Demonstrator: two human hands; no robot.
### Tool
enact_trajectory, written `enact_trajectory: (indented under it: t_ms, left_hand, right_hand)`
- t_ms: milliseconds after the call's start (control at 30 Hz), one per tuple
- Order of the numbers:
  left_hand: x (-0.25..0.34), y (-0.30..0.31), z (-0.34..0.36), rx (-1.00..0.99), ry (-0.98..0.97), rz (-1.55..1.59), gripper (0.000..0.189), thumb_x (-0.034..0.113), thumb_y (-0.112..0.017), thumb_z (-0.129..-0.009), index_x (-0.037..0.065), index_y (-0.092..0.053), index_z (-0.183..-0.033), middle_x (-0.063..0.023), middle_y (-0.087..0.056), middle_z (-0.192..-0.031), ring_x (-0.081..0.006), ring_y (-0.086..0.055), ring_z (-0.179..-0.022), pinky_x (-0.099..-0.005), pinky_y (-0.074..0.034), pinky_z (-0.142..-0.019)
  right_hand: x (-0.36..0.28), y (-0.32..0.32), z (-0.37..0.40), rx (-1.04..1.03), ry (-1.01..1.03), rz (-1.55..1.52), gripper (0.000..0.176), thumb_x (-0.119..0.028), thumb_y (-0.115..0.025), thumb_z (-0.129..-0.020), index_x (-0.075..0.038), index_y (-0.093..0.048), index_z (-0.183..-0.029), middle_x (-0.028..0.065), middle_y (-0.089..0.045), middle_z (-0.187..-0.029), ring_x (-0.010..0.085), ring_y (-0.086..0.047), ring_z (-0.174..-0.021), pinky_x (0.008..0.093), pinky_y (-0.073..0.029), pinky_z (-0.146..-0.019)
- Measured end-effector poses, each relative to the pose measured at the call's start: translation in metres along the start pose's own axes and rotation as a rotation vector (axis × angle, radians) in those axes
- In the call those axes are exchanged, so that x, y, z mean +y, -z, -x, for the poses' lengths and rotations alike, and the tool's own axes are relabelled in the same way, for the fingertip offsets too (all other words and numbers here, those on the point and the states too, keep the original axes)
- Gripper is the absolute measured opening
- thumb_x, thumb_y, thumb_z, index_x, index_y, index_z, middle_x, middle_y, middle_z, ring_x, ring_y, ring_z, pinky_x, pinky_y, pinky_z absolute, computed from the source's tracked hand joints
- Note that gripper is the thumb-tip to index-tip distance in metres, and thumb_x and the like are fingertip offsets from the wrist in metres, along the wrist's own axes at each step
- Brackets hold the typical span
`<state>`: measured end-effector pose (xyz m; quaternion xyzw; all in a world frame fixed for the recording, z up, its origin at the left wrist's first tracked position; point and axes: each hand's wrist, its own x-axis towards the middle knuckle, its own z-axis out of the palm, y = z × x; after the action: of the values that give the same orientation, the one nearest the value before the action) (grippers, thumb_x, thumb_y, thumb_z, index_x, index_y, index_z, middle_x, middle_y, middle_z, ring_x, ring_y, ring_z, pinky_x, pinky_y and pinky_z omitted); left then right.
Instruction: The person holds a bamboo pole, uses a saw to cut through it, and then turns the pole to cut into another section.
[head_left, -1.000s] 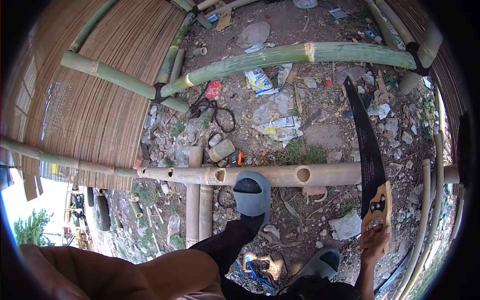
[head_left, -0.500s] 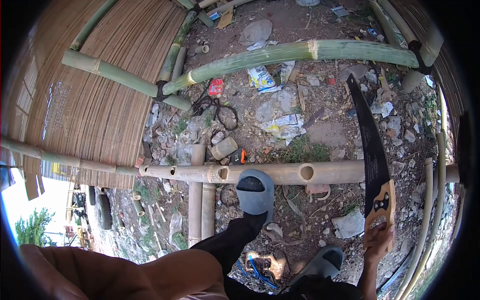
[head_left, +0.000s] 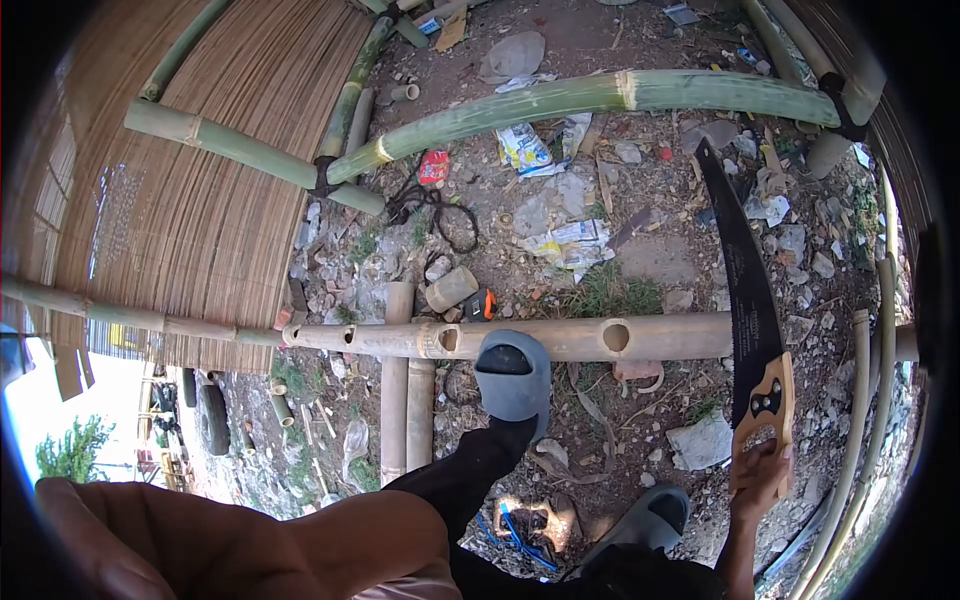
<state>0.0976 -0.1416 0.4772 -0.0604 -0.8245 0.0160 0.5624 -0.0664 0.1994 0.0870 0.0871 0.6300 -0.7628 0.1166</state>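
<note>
My right hand [head_left: 758, 477] grips the wooden handle of a hand saw [head_left: 745, 285]. The dark blade points away from me, toothed edge to the left, across the right end of a bamboo pole [head_left: 565, 340]. Several round holes are cut in this pole. My left foot, in a grey slide sandal [head_left: 513, 385], rests on the pole. Large and close to the camera at lower left is my left arm, with my left hand [head_left: 105, 540] partly cut off by the view's edge; its fingers cannot be made out.
Two bamboo lengths [head_left: 394, 430] lie under the pole. A green bamboo rail [head_left: 500, 112] crosses ahead, tied to posts. Slatted bamboo screen [head_left: 230, 150] stands left. A black cord [head_left: 455, 228], an orange-and-black tool [head_left: 482, 304], wrappers and stones litter the ground. Thin poles [head_left: 850, 430] lean at right.
The view has shifted slightly. The right hand still holds the saw at the pole's right end, and the sandal stays on the pole.
</note>
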Motion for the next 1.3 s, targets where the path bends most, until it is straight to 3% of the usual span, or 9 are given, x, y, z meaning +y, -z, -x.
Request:
enact_trajectory:
  t_ms: [333,600,800,900,967,1033,1167,1200,1300]
  left_hand:
    - [0.002,0.012,-0.002,-0.014,0.024,-0.047,0.027,0.013,-0.076,-0.092,-0.001,-0.069,-0.114,-0.0076,-0.066,-0.095,-0.0106,-0.060,-0.083,-0.0222,-0.046,-0.074]
    - [-0.005,0.005,-0.010,-0.020,-0.006,-0.044,0.026,0.012,-0.076,-0.092,-0.001,-0.069,-0.113,-0.0073,-0.066,-0.094,-0.0100,-0.059,-0.082,-0.0213,-0.046,-0.073]
    - [-0.008,-0.003,-0.016,0.001,-0.045,-0.062,0.024,0.012,-0.075,-0.093,-0.002,-0.069,-0.112,-0.0071,-0.065,-0.093,-0.0095,-0.059,-0.081,-0.0207,-0.045,-0.072]
    - [-0.014,-0.009,-0.020,-0.003,-0.044,-0.067,0.024,0.011,-0.075,-0.093,-0.002,-0.069,-0.112,-0.0070,-0.065,-0.092,-0.0093,-0.058,-0.080,-0.0203,-0.045,-0.072]
    - [-0.015,-0.009,-0.022,-0.002,-0.051,-0.074,0.024,0.011,-0.074,-0.093,-0.002,-0.069,-0.112,-0.0069,-0.065,-0.092,-0.0092,-0.058,-0.080,-0.0201,-0.045,-0.071]
    - [-0.017,-0.010,-0.023,-0.018,-0.051,-0.074,0.023,0.011,-0.074,-0.093,-0.002,-0.069,-0.112,-0.0069,-0.065,-0.092,-0.0090,-0.058,-0.079,-0.0199,-0.045,-0.071]
    - [-0.020,-0.011,-0.027,-0.019,-0.065,-0.070,0.022,0.011,-0.074,-0.093,-0.002,-0.069,-0.111,-0.0067,-0.065,-0.091,-0.0087,-0.058,-0.079,-0.0195,-0.044,-0.071]
    - [-0.021,-0.012,-0.027,-0.020,-0.065,-0.071,0.022,0.011,-0.074,-0.094,-0.002,-0.069,-0.111,-0.0067,-0.064,-0.091,-0.0087,-0.058,-0.078,-0.0194,-0.044,-0.071]
    - [-0.022,-0.015,-0.030,-0.027,-0.063,-0.084,0.022,0.010,-0.074,-0.094,-0.002,-0.069,-0.111,-0.0066,-0.064,-0.090,-0.0085,-0.057,-0.078,-0.0190,-0.044,-0.070]
  right_hand:
    - [0.002,0.006,-0.001,-0.076,-0.020,-0.079,0.047,-0.050,-0.045,-0.109,-0.006,-0.054,-0.098,0.0016,-0.051,-0.070,0.0100,-0.049,-0.059,0.0239,-0.040,-0.055]
    - [-0.004,0.001,0.001,-0.023,0.019,0.044,0.049,-0.051,-0.046,-0.108,-0.004,-0.056,-0.096,0.0019,-0.051,-0.068,0.0097,-0.050,-0.057,0.0234,-0.038,-0.052]
    - [0.004,0.001,-0.003,-0.073,0.018,-0.069,0.051,-0.050,-0.046,-0.108,-0.002,-0.055,-0.094,0.0034,-0.051,-0.066,0.0102,-0.049,-0.055,0.0240,-0.043,-0.054]
    - [-0.023,-0.009,0.002,-0.049,0.029,0.140,0.051,-0.048,-0.046,-0.108,-0.001,-0.056,-0.091,0.0042,-0.053,-0.064,0.0108,-0.050,-0.052,0.0242,-0.042,-0.052]
    - [-0.017,-0.010,-0.002,0.000,0.042,0.034,0.052,-0.048,-0.044,-0.109,-0.002,-0.057,-0.088,0.0040,-0.054,-0.065,0.0105,-0.051,-0.053,0.0246,-0.041,-0.051]
    - [-0.019,-0.005,0.000,-0.028,0.050,0.184,0.053,-0.048,-0.043,-0.109,-0.002,-0.057,-0.088,0.0037,-0.054,-0.065,0.0107,-0.051,-0.053,0.0251,-0.041,-0.050]
    - [-0.020,-0.008,0.001,-0.009,-0.022,0.074,0.052,-0.048,-0.044,-0.109,-0.001,-0.057,-0.091,0.0045,-0.054,-0.065,0.0113,-0.052,-0.056,0.0265,-0.043,-0.054]
    - [-0.015,-0.007,-0.001,-0.005,-0.006,0.012,0.050,-0.048,-0.050,-0.107,0.000,-0.058,-0.094,0.0043,-0.055,-0.066,0.0104,-0.054,-0.056,0.0240,-0.042,-0.050]
    - [-0.010,0.000,-0.002,-0.044,0.050,0.063,0.049,-0.048,-0.051,-0.107,-0.001,-0.057,-0.093,0.0042,-0.055,-0.066,0.0104,-0.054,-0.056,0.0240,-0.042,-0.049]
